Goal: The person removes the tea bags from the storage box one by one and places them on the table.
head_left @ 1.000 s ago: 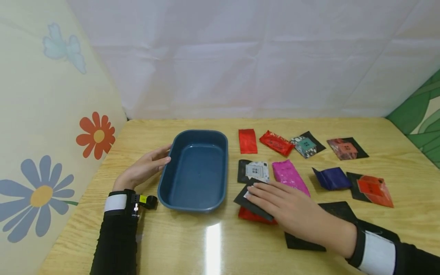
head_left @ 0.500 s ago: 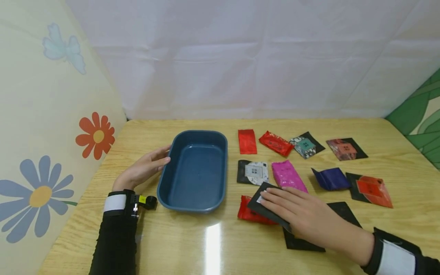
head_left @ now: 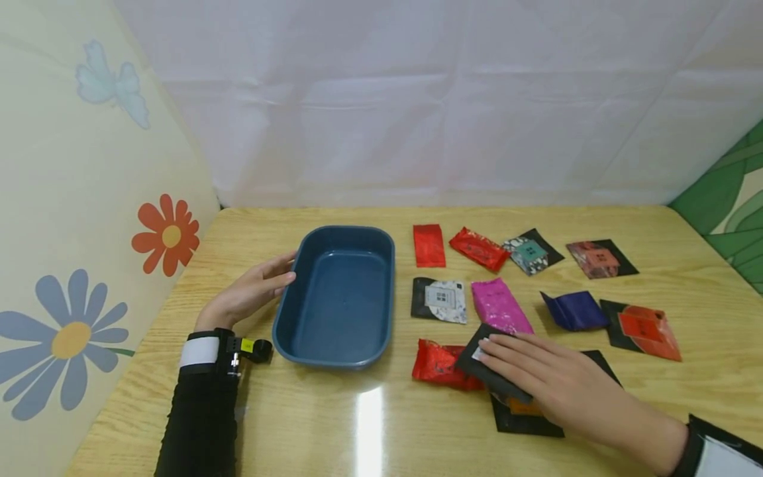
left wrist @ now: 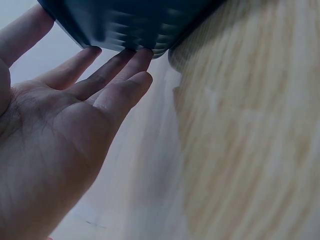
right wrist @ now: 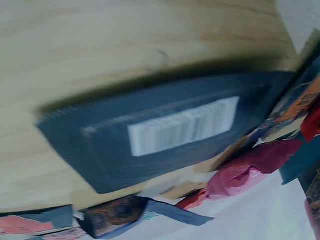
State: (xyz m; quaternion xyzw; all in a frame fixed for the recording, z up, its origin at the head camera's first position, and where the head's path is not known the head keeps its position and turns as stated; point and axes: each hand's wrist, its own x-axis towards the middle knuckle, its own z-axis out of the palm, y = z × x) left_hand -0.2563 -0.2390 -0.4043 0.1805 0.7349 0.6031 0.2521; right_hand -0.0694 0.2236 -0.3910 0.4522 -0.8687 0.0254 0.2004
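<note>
A blue plastic basin (head_left: 337, 298) stands on the table, and my left hand (head_left: 250, 291) touches its left side with thumb and fingertips. In the left wrist view those fingers lie nearly straight against the basin's wall (left wrist: 125, 25). My right hand (head_left: 566, 381) holds a black packet (head_left: 491, 364) with a white label, its fingers lying over the top; the thumb is hidden. Below that packet lie a red packet (head_left: 442, 366) and a black packet with an orange patch (head_left: 527, 421). Another black packet (right wrist: 180, 127) bears a barcode, partly behind my right hand in the head view.
Several more packets lie right of the basin: flat red (head_left: 429, 246), shiny red (head_left: 479, 250), black-and-white (head_left: 440, 300), pink (head_left: 503, 306), purple (head_left: 575, 311) and black-and-orange (head_left: 642, 330). A white sheet (head_left: 417, 132) closes off the table's back; a flowered panel (head_left: 71, 199) stands left.
My right hand has moved right and towards me with the black packet, uncovering more of the red packet and part of the orange-patched one. My left hand and the basin stay in place.
</note>
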